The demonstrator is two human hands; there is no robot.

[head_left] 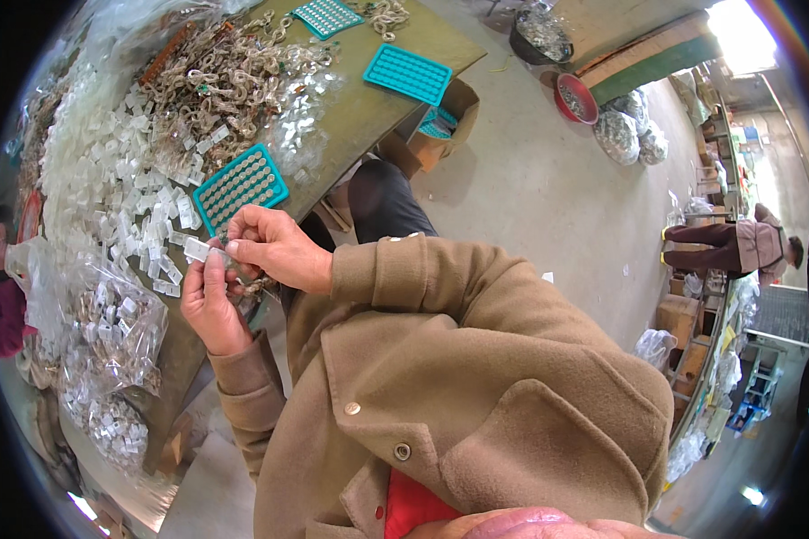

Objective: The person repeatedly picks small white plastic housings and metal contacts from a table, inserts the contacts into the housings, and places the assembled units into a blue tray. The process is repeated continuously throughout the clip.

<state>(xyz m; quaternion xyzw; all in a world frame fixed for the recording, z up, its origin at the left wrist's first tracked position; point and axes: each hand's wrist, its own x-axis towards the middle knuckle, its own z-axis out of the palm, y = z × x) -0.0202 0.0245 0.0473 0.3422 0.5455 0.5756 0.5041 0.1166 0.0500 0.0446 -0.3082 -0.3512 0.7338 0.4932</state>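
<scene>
My left hand (214, 310) pinches a small clear plastic box (198, 250) between thumb and fingers. Closed against the near end of that box is my right hand (283, 251); whatever its fingertips grip is too small to name. A bit of beige cord (259, 286) shows below the two hands. Just beyond them lies a teal tray (240, 190) with rows of round silvery pieces. To the left spreads a heap of clear plastic boxes (157, 216), and a pile of beige cords (234, 85) sits farther back.
Another teal tray (408, 75) lies by the table's right edge, above a cardboard box (454, 126). A plastic bag of small parts (108, 314) rests at left. On the floor stand a red basin (575, 99) and filled bags (620, 135). A person (737, 247) is at far right.
</scene>
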